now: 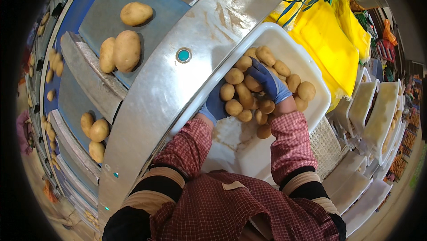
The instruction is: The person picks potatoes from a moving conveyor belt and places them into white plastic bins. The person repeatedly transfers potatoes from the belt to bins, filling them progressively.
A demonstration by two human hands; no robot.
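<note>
A heap of potatoes point(244, 95) lies in a white plastic tub point(318, 71) in front of me. My left hand point(215, 104), in a blue glove, is pressed against the heap's left side, by the tub wall. Potatoes hide most of its fingers. From the right, my right hand point(269, 80) reaches over the heap in a matching glove. Its fingers bend around potatoes in the middle, and the undersides of the fingers are hidden. Brown stains mark the bare tub bottom nearer my body.
A metal ledge point(173, 77) with a green button point(183, 55) borders the tub on the left. Beyond it, potatoes point(126, 51) lie on blue-grey belt sections point(96, 17). Yellow mesh sacks point(323, 44) hang at the right, above stacked white tubs point(377, 121).
</note>
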